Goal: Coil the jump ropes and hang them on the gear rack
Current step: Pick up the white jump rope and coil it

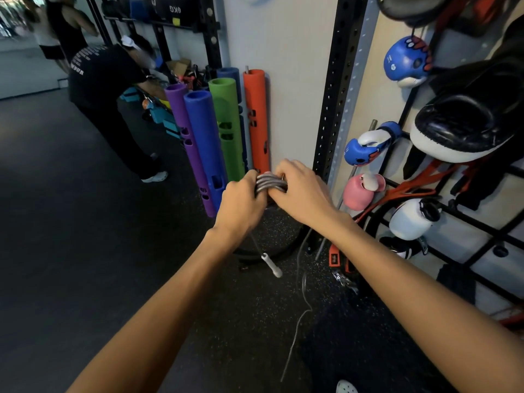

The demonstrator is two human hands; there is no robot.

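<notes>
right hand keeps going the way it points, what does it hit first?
The left hand, which grips the same rope coil as the right hand. Beyond it probably the blue tube; depth unclear.

Coloured tubes (204, 137) and the rack upright (338, 80) block me ahead, boxing gloves (365, 146) crowd my right; leftward floor (71, 236) lies open.
</notes>
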